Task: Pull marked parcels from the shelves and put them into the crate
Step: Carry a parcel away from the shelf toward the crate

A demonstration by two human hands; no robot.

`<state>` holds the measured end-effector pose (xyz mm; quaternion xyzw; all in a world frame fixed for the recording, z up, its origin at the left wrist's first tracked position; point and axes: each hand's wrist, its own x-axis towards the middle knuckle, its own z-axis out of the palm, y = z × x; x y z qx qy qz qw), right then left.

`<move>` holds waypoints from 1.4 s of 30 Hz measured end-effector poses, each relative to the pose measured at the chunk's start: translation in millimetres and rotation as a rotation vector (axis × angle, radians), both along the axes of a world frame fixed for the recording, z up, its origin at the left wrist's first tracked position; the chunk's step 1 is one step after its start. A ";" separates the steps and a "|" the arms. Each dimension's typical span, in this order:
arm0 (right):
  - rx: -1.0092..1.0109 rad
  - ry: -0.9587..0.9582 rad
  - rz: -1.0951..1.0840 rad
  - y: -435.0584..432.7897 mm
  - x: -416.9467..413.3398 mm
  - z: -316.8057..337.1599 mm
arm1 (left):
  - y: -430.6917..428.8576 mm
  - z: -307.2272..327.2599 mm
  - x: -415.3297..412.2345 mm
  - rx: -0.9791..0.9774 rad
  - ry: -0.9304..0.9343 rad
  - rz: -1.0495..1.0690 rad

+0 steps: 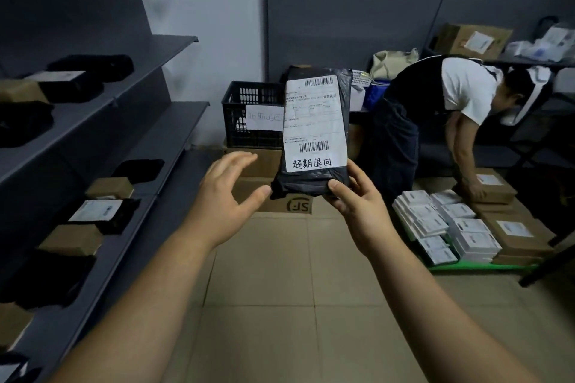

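While my right hand holds the marked parcel up before the crate, my left hand is spread, empty; the drop is not done, and shelves hold more.

Right hand grips the lower edge of a black poly-bag parcel, held upright, thumb on its front. The white shipping label faces the camera, with two barcodes and handwritten characters along the bottom. Left hand is open with fingers spread, thumb just beside the parcel's lower left corner. Behind the parcel is a black plastic crate bearing a paper sign, standing on a cardboard box. Grey shelves at left hold parcels.
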<state>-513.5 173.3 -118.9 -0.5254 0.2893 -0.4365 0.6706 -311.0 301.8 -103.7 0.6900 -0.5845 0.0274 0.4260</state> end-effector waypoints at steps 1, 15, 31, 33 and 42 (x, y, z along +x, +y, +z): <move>0.006 -0.004 0.004 -13.8 10.6 0.4 | -13.3 -2.5 9.6 0.005 -0.002 0.007; 0.012 0.031 -0.006 -246.0 193.9 0.6 | -241.9 -5.3 196.6 0.032 0.056 0.039; 0.006 0.082 0.021 -502.1 313.2 -27.9 | -486.1 -11.9 312.2 0.077 0.061 0.080; -0.009 0.088 0.050 -530.0 332.4 -29.4 | -510.0 -13.3 328.7 0.077 0.059 0.109; 0.027 0.130 0.116 -620.3 428.7 -55.8 | -579.5 -38.4 408.4 0.115 0.112 0.180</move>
